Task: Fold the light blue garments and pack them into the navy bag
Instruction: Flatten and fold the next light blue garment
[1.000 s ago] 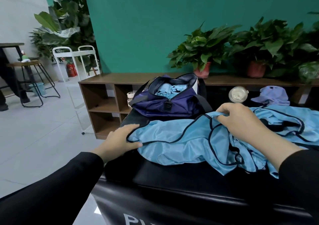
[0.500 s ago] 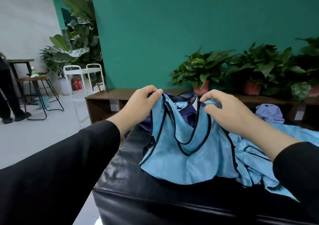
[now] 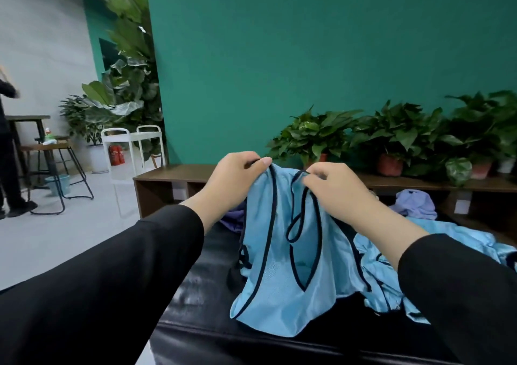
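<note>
Above the black bench (image 3: 201, 303), left hand (image 3: 235, 181) at eleven o'clock and right hand (image 3: 335, 194) at one both pinch the vest (image 3: 279, 266) by its dark-trimmed top, hem draping onto the bench, more garments (image 3: 436, 252) heaped at three.

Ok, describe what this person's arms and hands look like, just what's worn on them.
Both arms are in plain black long sleeves that end at the wrists. The left hand and the right hand are bare: no gloves, rings, watch or bracelet show. No logo or marking shows on the left sleeve or the right sleeve.
</note>
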